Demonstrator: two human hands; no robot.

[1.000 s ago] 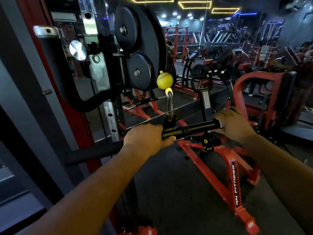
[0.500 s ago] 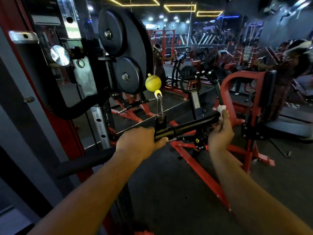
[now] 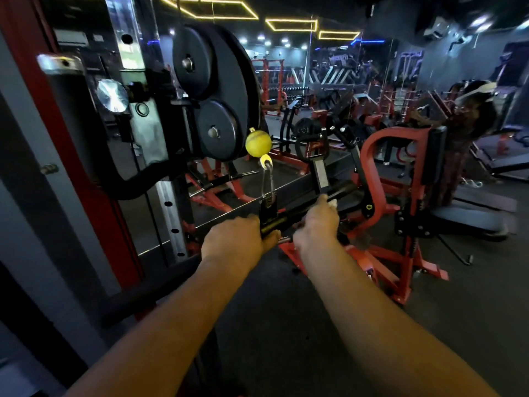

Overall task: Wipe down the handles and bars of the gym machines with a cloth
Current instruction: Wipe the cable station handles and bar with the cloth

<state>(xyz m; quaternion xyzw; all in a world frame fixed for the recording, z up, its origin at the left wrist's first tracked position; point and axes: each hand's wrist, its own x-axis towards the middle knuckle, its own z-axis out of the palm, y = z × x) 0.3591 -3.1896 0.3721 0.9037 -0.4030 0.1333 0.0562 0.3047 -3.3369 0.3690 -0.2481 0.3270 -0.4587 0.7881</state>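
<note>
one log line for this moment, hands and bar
left hand: grips cable bar beside clip | right hand: holds white cloth on bar | stage: wiping right half

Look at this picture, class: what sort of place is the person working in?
Almost certainly a gym. Black weight plates hang on a rack, a cable bar hangs from a clip under a yellow ball, and red exercise machines fill the floor.

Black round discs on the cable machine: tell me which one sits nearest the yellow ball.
The lower, smaller disc: it sits just left of the yellow ball, while the larger upper disc is mounted well above it.
</note>
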